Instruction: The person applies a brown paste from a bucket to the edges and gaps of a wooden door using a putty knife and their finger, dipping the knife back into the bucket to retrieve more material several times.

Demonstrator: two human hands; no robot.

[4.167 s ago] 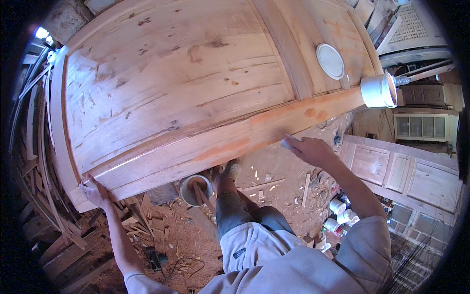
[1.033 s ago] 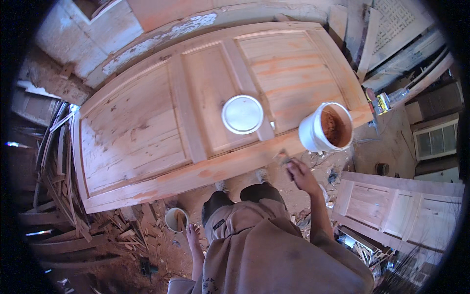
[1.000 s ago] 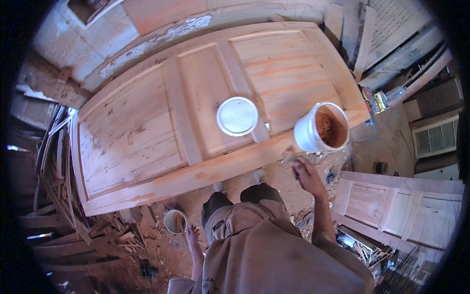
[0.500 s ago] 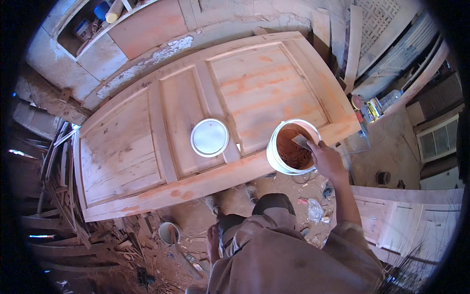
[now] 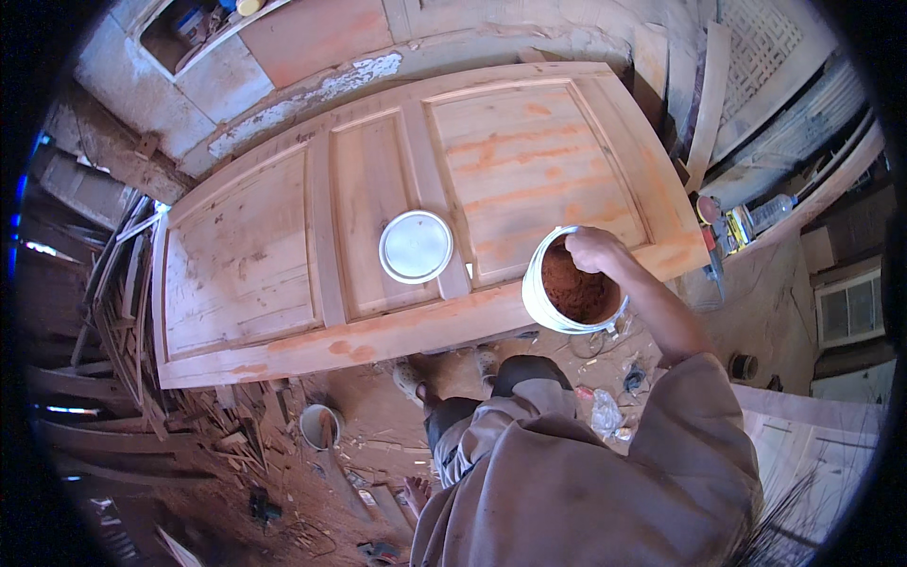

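My right hand (image 5: 597, 250) is closed at the far rim of a white bucket (image 5: 540, 300), its fingers dipping inside. It grips a putty knife, whose blade is now hidden by the hand and the bucket. Reddish-brown filler paste (image 5: 578, 286) coats the inside of the bucket. The bucket stands at the near edge of a large panelled wooden door (image 5: 236, 255), which lies flat and carries orange filler smears. A round white lid (image 5: 416, 247) rests on its middle part. My left hand (image 5: 417, 492) hangs low beside my leg, fingers loosely apart, with nothing seen in it.
A pail (image 5: 321, 427) stands on the littered floor below the door. Scrap wood (image 5: 128, 321) is piled at the left. At the right are a clear plastic bottle (image 5: 777, 207), a pale panelled door (image 5: 803, 435) and leaning boards (image 5: 709, 104). A plastic bag (image 5: 606, 412) lies near my feet.
My right hand has moved from the bucket's right rim to its far rim and down into it, taking the putty knife's blade out of sight. My left hand has dropped lower.
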